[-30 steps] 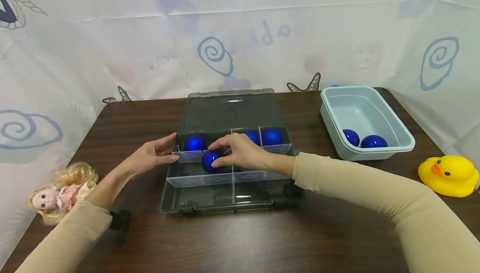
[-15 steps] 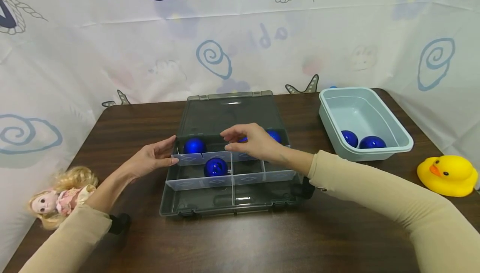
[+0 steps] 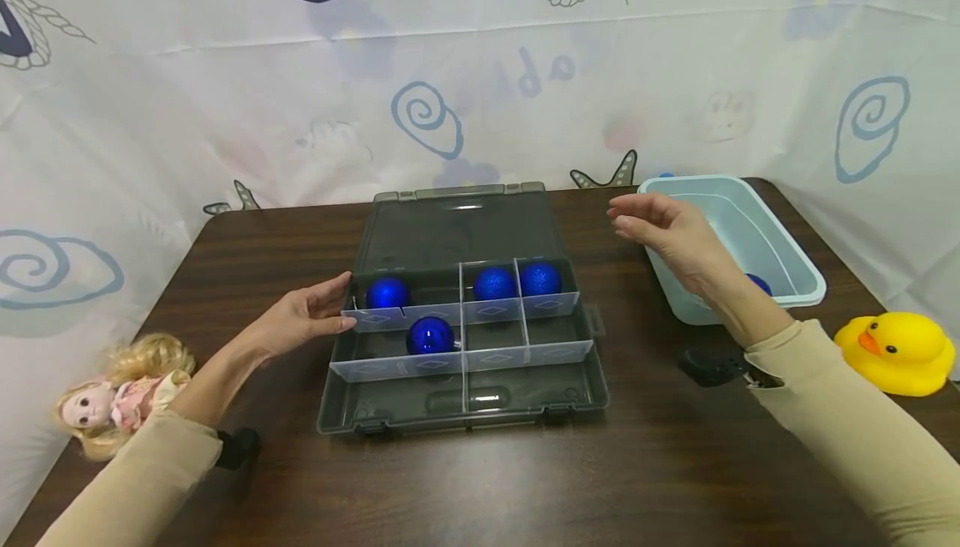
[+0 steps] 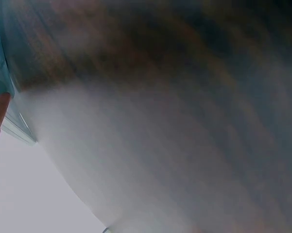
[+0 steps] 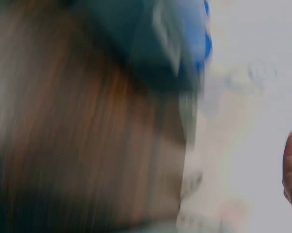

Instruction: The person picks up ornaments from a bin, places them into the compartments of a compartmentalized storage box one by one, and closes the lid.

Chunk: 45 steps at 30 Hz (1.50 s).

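A clear grey divided box [image 3: 397, 401] lies with its lid folded back. Its back row holds a matte blue ball [image 3: 387, 292] at left and two textured balls, one blue ball [image 3: 494, 283] beside another blue ball [image 3: 541, 278]. In the middle row sits a shiny blue ball [image 3: 431, 335]. My left hand [image 3: 294, 319] touches the box's left side with its fingers extended. Holding nothing, my right hand [image 3: 675, 238] hovers at the left rim of a pale blue tub [image 3: 806, 284], fingers loosely bent. Inside the tub part of a blue ball [image 3: 759, 283] shows; my forearm hides the rest.
A yellow rubber duck [image 3: 896, 353] stands at the right table edge, near my sleeve. A blond doll [image 3: 123, 397] lies at the left beside my forearm. Behind the dark wooden table [image 3: 480, 489] hangs a patterned white cloth [image 3: 480, 97].
My right hand has let go of the shiny ball in the middle row and has swung right, over to the tub. The left hand stays at the box's left side.
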Available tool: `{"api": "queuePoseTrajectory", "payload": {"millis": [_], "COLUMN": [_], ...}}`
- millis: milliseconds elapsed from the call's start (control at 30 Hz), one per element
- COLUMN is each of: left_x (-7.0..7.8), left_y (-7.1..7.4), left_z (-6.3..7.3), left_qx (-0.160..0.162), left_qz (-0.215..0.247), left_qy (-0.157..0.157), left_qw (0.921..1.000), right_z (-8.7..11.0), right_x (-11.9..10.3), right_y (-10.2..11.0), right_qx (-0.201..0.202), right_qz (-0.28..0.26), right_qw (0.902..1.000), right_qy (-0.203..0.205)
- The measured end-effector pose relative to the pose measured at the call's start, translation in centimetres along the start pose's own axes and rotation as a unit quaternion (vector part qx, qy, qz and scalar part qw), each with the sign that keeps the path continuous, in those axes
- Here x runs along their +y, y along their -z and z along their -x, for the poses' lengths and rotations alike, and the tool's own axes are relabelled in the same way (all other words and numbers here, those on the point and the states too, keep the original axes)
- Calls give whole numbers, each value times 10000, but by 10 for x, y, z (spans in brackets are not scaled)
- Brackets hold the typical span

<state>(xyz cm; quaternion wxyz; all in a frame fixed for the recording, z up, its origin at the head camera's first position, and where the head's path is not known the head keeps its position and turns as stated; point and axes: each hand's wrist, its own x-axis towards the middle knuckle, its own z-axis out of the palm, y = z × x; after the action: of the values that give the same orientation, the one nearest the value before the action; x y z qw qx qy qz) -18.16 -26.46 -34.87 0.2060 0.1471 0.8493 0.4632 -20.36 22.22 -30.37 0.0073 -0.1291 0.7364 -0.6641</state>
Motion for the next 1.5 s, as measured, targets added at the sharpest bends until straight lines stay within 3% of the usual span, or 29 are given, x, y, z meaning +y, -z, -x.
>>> {"api": "queuePoseTrajectory", "payload": {"millis": [100,167,267,367,500,867,1167,1300,1500], "left_x": [0,1,1,1,0,0,2,0,0], "left_y": [0,1,0,0,-2,-2,-3,-2,0], "left_z": [0,-1,0,0,0,0,1,0,-1], "left_qx": [6,8,18,38,53,39,35,38,36], "left_qz": [-47,-56,-64,-68,-38,16,9,1,6], "left_qy": [-14,-16,18,53,59,82,73,98,134], "left_qw": [10000,10000,10000,10000,10000,10000,10000,9999,9999], "right_z": [7,11,17,21,23,12,5,4,5], "right_x": [11,17,23,25,28,40,44,44,38], "right_y": [36,58,83,99,110,128,124,122,126], "right_qx": [59,49,-71,-461,-862,-1900,-2268,-2259,-1786], "right_qz": [-297,-28,1108,2156,2811,3112,3558,3683,3470], "right_qw": [9995,10000,9919,9689,9464,9246,9000,8951,9134], "right_qy": [84,-56,-613,-1121,-1339,-1101,-1096,-1103,-1155]}}
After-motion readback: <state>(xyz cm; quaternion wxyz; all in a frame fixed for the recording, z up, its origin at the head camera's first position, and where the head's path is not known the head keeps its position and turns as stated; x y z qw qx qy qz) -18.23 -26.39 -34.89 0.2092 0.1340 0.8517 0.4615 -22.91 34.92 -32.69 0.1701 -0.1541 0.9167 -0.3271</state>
